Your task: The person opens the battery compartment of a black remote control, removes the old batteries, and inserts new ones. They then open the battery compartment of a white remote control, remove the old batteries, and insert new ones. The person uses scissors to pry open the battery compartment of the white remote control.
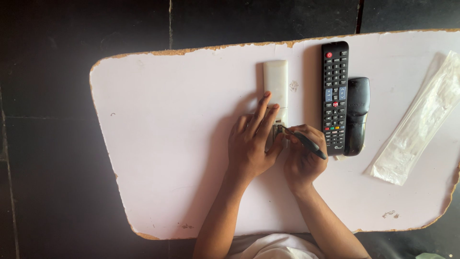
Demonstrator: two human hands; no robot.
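A white remote control (276,84) lies lengthwise on the white tabletop (167,144), its near end with an open compartment under my fingers. My left hand (251,144) presses down on that near end, fingers stretched along the remote's body. My right hand (302,160) holds a thin dark tool (306,142) like a pen, with its tip at the open compartment beside my left fingers.
A black remote with many buttons (334,96) lies right of the white one, and a black remote face down (357,115) beside it. A clear plastic wrapper (421,124) lies at the right. The table's chipped edge (103,139) borders a dark tiled floor.
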